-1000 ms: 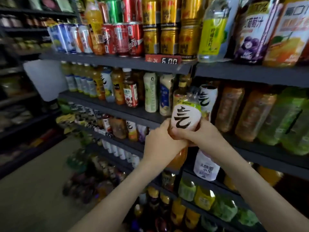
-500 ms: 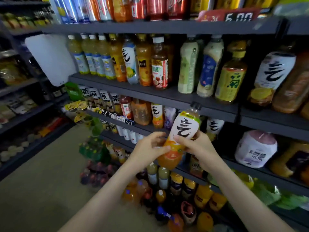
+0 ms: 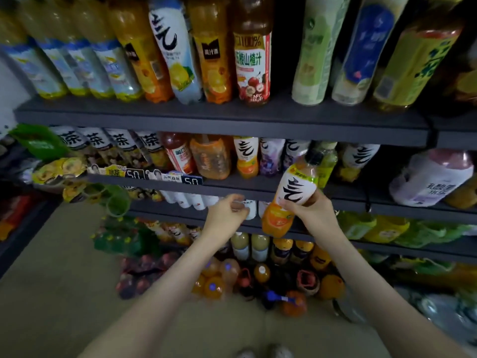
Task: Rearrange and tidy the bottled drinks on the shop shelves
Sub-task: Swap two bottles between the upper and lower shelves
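Observation:
My right hand point(image 3: 311, 211) grips an orange drink bottle point(image 3: 293, 195) with a white label and black brush character, tilted with its cap up and to the right, in front of the middle shelf point(image 3: 258, 186). My left hand point(image 3: 227, 214) hovers just left of the bottle with loosely curled fingers, holding nothing. On that shelf behind stand matching white-label bottles: an orange one point(image 3: 246, 156), a purple one point(image 3: 271, 156) and a yellow one point(image 3: 357, 158).
The upper shelf point(image 3: 219, 117) carries tall juice and tea bottles. A large white-and-pink bottle point(image 3: 431, 177) lies on the right. Price tags point(image 3: 192, 180) hang on the middle shelf edge. Lower shelves and the floor point(image 3: 51, 293) hold more bottles.
My left hand has come off the bottle and moved left; only my right hand holds it now. The view has dropped lower and closer to the middle shelves.

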### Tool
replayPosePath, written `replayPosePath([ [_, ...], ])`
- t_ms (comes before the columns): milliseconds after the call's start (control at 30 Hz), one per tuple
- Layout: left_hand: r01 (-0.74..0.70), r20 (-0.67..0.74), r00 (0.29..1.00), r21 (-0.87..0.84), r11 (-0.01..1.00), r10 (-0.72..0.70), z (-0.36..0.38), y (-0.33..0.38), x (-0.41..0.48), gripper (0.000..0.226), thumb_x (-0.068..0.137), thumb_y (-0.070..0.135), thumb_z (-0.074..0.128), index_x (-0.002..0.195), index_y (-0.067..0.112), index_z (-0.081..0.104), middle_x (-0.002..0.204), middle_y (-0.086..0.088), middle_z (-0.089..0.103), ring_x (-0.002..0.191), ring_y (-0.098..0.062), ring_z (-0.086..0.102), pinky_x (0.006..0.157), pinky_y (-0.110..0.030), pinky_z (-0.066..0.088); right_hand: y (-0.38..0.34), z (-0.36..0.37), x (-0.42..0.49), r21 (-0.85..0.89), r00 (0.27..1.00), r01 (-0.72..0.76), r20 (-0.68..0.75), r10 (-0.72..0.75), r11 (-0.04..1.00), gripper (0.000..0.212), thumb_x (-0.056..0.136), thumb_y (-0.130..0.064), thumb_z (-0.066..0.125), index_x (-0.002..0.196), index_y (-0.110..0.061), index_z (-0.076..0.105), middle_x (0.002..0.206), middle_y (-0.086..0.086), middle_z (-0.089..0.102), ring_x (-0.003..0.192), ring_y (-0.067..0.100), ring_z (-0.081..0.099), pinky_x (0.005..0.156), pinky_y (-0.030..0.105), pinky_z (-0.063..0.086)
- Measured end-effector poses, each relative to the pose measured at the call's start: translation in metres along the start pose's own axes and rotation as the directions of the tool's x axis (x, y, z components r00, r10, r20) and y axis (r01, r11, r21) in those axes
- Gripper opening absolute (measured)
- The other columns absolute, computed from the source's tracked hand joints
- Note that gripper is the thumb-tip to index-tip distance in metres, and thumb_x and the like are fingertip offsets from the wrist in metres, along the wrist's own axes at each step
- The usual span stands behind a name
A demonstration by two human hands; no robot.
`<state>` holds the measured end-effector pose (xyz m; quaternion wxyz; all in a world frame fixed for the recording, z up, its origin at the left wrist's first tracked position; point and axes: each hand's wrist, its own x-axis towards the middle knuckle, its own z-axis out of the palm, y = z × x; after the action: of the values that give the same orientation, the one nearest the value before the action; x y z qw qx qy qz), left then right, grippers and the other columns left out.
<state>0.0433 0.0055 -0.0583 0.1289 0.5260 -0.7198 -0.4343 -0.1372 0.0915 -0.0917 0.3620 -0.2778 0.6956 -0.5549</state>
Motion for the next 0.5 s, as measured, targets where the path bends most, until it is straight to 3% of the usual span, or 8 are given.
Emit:
replayPosePath([
  [100, 0.018, 0.001, 1.000, -0.019, 1.000, -0.018, 0.006, 0.001, 0.008, 0.032, 0.092, 0.022, 0.059, 0.123, 0.016, 0.057, 0.105, 0.001, 0.064, 0.094, -0.011, 0.057, 0.069, -0.020, 0.043, 0.002, 0.007, 0.005, -0.023, 0.999, -0.033, 0.030, 0.034, 0.999, 0.061, 0.067, -0.025, 0.087, 0.121, -0.020, 0.059, 0.109, -0.007, 0.069, 0.101, 0.011, 0.064, 0.086, 0.034, 0.054],
  [300, -0.036, 0.051, 0.998, 0.016, 0.999, 0.035, 0.027, -0.010, 0.022, 0.033, 0.091, 0.022, 0.060, 0.123, 0.018, 0.057, 0.113, -0.002, 0.066, 0.103, -0.016, 0.061, 0.084, -0.028, 0.047, 0.019, 0.010, 0.004, -0.060, 0.998, -0.050, -0.032, 0.048, 0.997, 0.057, 0.068, -0.029, 0.086, 0.119, -0.021, 0.059, 0.106, -0.009, 0.068, 0.098, 0.008, 0.063, 0.076, 0.024, 0.051],
  [500, -0.118, 0.087, 0.989, -0.044, 0.992, 0.122, 0.062, -0.015, 0.043, 0.035, 0.091, 0.024, 0.061, 0.125, 0.023, 0.055, 0.114, 0.004, 0.064, 0.097, -0.008, 0.060, 0.081, -0.025, 0.048, 0.056, -0.021, 0.004, -0.064, 0.969, -0.084, -0.239, 0.067, 0.994, 0.054, 0.066, -0.030, 0.087, 0.113, -0.020, 0.062, 0.100, -0.006, 0.070, 0.091, 0.015, 0.067, 0.080, 0.039, 0.057],
])
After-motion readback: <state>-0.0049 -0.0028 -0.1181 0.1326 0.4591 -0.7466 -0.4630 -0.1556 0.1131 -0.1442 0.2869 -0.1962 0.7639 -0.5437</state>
